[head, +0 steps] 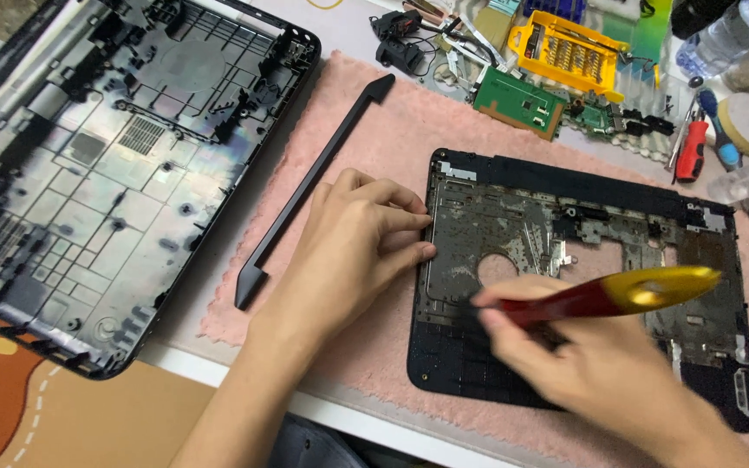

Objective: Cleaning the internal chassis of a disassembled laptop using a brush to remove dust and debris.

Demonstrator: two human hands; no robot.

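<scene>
Head view shows your bench crowded: a laptop bottom case [106,165] lies at the left edge, a black trim strip [314,186] slants across the pink towel [374,130], and circuit boards [520,101], a yellow bit case [565,52] and screwdrivers [695,143] fill the far right corner. Your left hand [353,251] pinches the left edge of the laptop palmrest frame [565,260], which lies flat on the towel, long axis left to right. Your right hand [582,355], blurred, grips a red-and-gold-handled brush [617,295] over the frame's near side, handle pointing right.
</scene>
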